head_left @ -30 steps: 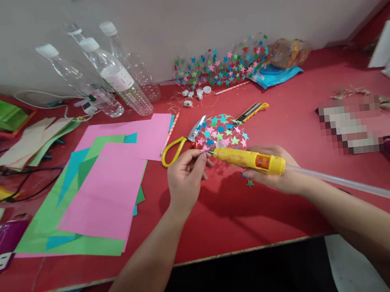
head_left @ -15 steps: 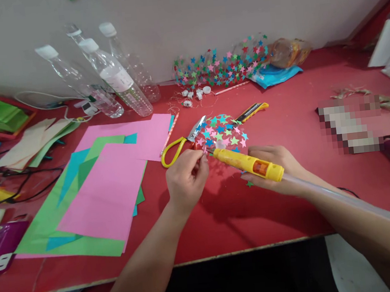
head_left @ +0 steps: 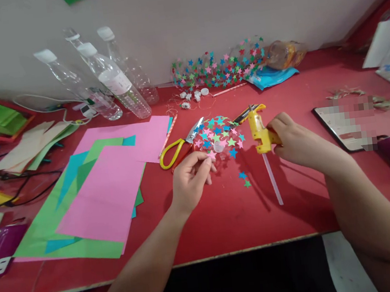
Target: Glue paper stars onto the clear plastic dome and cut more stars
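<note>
Between thumb and fingers, my left hand (head_left: 192, 179) pinches a small pink paper star (head_left: 211, 155). My right hand (head_left: 293, 138) is wrapped around the handle of a yellow hot glue gun (head_left: 260, 132), held to the right over the table. A clear glue stick (head_left: 273, 179) sticks out of its rear toward me. Between the hands stands a clear plastic piece covered in coloured stars (head_left: 219, 129). Yellow-handled scissors (head_left: 174, 153) lie just beyond my left hand, and a yellow box cutter (head_left: 245, 113) lies beyond the glue gun. Loose blue and green stars (head_left: 242, 175) rest on the table.
Coloured paper sheets (head_left: 105, 192) cover the left of the red table (head_left: 224, 226). Clear bottles (head_left: 119, 86) stand at the back left. A star-covered bottle (head_left: 218, 67) lies against the wall beside a blue packet (head_left: 271, 77). A phone (head_left: 342, 128) lies on the right.
My right hand has swung the glue gun away from the left hand, to the right, and its glue stick now points toward me. My left hand keeps its pink star, which now shows more clearly.
</note>
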Motion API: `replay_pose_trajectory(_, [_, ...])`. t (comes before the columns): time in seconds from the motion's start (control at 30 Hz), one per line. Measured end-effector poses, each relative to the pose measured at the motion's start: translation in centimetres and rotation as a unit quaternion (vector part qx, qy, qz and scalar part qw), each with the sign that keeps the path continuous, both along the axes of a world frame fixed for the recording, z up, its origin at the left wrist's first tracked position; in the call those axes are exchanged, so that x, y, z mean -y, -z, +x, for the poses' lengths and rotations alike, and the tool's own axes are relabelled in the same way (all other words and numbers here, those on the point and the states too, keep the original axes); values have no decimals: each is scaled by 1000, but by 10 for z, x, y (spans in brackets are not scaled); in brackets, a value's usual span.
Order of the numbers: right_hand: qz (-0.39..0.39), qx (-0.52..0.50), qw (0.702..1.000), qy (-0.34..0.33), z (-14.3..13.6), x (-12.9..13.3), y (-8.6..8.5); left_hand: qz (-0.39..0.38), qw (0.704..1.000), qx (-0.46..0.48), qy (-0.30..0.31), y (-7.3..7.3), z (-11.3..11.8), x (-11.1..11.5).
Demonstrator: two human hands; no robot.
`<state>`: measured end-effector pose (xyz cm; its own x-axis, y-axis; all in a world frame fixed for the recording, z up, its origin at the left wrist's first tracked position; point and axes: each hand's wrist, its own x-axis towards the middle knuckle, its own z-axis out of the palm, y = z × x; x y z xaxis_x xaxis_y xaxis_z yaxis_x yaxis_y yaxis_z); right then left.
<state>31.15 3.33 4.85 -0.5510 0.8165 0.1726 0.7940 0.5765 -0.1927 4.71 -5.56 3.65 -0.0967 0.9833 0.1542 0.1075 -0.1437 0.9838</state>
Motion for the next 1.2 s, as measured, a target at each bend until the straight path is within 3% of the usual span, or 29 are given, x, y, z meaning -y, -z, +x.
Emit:
replay_pose_trajectory(0.17, [-53, 141, 989, -3, 11, -9, 24, -65, 996, 28, 57, -10, 7, -1])
replay_pose_trajectory(0.27, [11, 159, 987, 20, 5, -4, 15, -99, 990, 54, 88, -17, 9, -3])
replay_pose_trajectory(0.33, [60, 101, 993, 8, -5, 4, 1, -131, 983, 74, 109, -21, 11, -3])
replay_pose_trajectory(0.4, [65, -29, 994, -84, -18, 14, -13, -166, 973, 99, 127, -25, 14, -3])
replay_pose_trajectory(0.5, [63, -201, 951, -228, -39, 30, -23, -213, 956, 145, 140, -27, 21, -3])
replay_pose_trajectory(0.6, [123, -221, 932, -259, -52, 40, -18, -255, 940, 175, 142, -25, 25, -1])
replay_pose_trajectory(0.83, [178, -180, 934, -252, -57, 44, -6, -281, 930, 193, 138, -15, 22, 4])
replay_pose_trajectory(0.93, [164, -199, 937, -236, -57, 43, -5, -229, 959, 122, 111, -16, 18, 7])
replay_pose_trajectory(1.03, [127, -224, 943, -210, -59, 41, -3, -97, 994, -55, 21, -18, 13, 10])
replay_pose_trajectory(1.1, [105, -231, 946, -204, -61, 39, 0, -23, 982, -189, -13, -17, 10, 10])
replay_pose_trajectory(1.2, [101, -211, 950, -207, -65, 37, 5, 40, 946, -321, -2, -8, 8, 7])
